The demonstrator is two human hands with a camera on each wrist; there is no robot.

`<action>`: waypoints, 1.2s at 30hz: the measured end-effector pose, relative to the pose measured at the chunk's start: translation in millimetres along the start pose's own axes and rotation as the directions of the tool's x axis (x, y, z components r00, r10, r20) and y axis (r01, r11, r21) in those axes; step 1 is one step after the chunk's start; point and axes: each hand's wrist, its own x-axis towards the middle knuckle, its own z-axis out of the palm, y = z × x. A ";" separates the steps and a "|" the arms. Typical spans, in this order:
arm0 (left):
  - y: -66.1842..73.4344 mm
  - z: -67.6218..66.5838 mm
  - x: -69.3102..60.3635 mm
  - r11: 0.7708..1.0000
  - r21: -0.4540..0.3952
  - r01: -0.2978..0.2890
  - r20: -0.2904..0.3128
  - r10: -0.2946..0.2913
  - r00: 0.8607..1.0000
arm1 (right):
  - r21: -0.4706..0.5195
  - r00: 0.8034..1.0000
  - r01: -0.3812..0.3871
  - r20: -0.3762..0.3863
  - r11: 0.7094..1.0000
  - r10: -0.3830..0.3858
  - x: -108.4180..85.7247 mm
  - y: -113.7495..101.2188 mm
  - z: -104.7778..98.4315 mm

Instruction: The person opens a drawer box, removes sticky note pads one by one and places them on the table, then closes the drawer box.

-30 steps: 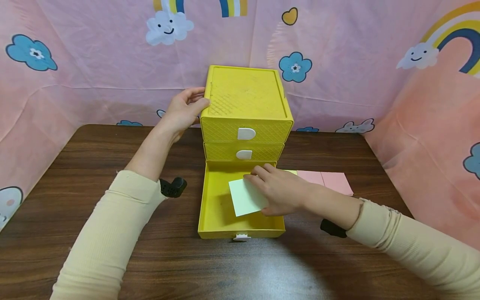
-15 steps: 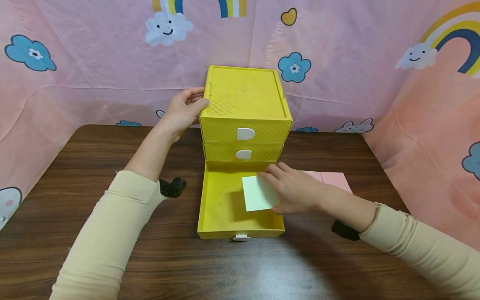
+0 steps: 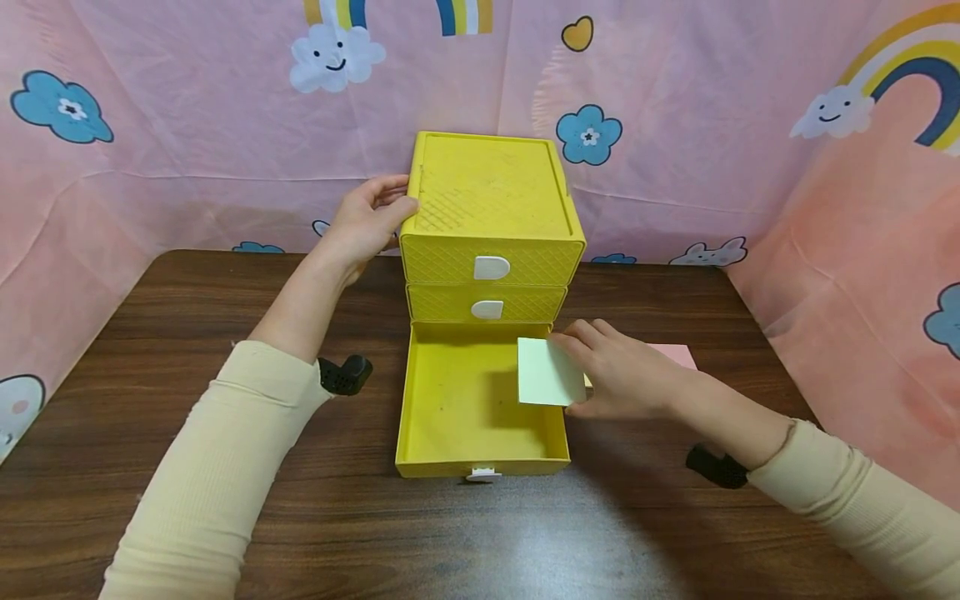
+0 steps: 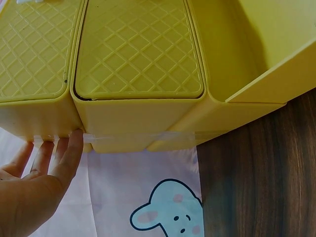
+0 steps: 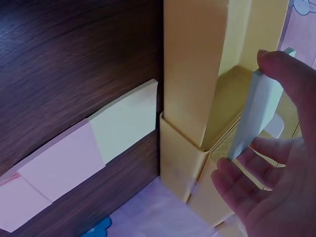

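Note:
A yellow three-tier drawer unit [image 3: 491, 187] stands on the table with its bottom drawer [image 3: 457, 408] pulled out. My left hand [image 3: 365, 218] rests against the unit's upper left side; in the left wrist view the fingertips [image 4: 75, 140] touch that side wall. Between thumb and fingers, my right hand [image 3: 626, 371] pinches a light green sticky note pad [image 3: 546, 372] by its edges, above the drawer's right side. The right wrist view shows this pad's thickness. Nothing is seen inside the drawer.
To the right of the unit, a pale yellow pad [image 5: 126, 121] and two pink pads [image 5: 64, 160] lie in a row on the dark wooden table [image 3: 315, 517]. The two upper drawers are closed, with white handles [image 3: 491, 267]. A patterned pink cloth [image 3: 225, 108] hangs behind.
My right hand has moved to the right with the green sticky note pad, from the drawer's middle to its right edge. My left hand has stayed on the unit.

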 end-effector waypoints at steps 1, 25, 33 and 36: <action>0.0 -0.1 0.0 1.000 -0.003 0.001 0.001 -0.001 1.000 | 0.003 1.000 -0.010 0.002 1.000 0.010 -1.5 1.5 0.3; 0.1 -0.3 -1.4 1.000 -0.008 0.004 0.007 -0.004 1.000 | 0.053 0.982 -0.188 0.008 0.981 0.188 -36.1 33.1 14.5; -0.1 0.9 -1.1 1.000 -0.012 -0.001 0.006 0.001 1.000 | 0.055 0.962 -0.274 0.009 0.960 0.274 -45.1 41.2 25.1; -0.7 0.9 -0.7 1.000 -0.012 -0.003 0.003 0.003 1.000 | 0.059 0.959 -0.284 -0.001 0.957 0.285 -47.9 44.9 30.1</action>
